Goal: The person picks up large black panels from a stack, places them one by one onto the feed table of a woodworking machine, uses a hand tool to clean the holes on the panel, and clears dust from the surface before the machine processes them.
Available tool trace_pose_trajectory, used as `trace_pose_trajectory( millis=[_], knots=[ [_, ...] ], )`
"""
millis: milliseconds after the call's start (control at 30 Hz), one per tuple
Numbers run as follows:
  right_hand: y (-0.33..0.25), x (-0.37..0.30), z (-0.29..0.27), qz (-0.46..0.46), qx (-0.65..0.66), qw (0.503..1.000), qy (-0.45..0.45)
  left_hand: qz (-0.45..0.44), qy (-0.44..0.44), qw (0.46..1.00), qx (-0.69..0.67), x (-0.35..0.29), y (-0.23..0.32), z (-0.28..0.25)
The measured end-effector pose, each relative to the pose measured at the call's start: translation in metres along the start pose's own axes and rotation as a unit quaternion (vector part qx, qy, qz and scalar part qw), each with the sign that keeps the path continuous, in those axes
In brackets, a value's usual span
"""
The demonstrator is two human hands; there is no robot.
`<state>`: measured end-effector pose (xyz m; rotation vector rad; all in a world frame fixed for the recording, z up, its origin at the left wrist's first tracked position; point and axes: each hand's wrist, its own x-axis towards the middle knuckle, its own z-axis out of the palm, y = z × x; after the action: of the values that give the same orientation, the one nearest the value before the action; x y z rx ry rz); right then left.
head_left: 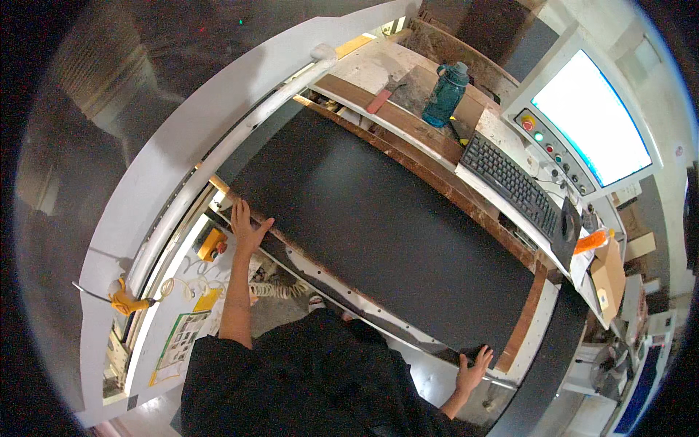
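Note:
A large dark flat panel [378, 218] lies on the bed in front of me, its long near edge toward my body. My left hand [250, 229] is at the panel's near left edge, fingers and thumb spread, gripping nothing. Near the right corner of the same edge is my right hand [473, 370], its fingers also apart, touching or almost touching the panel. A worn brown strip [313, 268] with a white, holed rail runs along the near edge between my hands. Another brown strip [521, 320] borders the panel's right end.
Beyond the panel, a ledge holds a teal bottle [445, 95], a black keyboard [510, 177] and a red block [378, 100]. A bright monitor [593, 116] with buttons stands at far right. Left are a white machine beam [255, 113], a yellow handheld tool [127, 297] and a coiled cord [280, 290].

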<state>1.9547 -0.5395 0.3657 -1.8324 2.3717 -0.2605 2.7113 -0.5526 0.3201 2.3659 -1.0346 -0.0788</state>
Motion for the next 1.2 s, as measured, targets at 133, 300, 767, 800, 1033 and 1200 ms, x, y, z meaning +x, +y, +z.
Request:
trace_pose_trajectory(
  millis=[133,300,767,800,1033,1200],
  knots=[
    [0.005,0.01,-0.002,0.016,0.019,1.0,-0.001,0.018,-0.01,0.998,0.052,0.0,0.009,0.002],
    [0.013,0.039,-0.01,-0.005,0.014,1.0,0.011,0.004,-0.033,0.997,0.074,-0.007,0.035,0.011],
    [0.116,0.107,0.002,-0.082,0.141,0.98,0.118,0.014,-0.021,1.0,0.018,-0.006,0.064,0.038],
    [0.142,0.084,0.008,-0.011,0.14,0.981,0.137,0.03,-0.038,0.999,0.018,0.006,0.077,0.048],
    [0.172,0.104,0.028,0.049,-0.016,0.986,0.16,-0.022,-0.063,0.996,0.066,-0.01,0.075,0.024],
    [0.19,0.098,0.039,0.046,-0.062,0.985,0.152,-0.013,-0.077,0.995,0.056,0.0,0.071,0.025]
  ],
)
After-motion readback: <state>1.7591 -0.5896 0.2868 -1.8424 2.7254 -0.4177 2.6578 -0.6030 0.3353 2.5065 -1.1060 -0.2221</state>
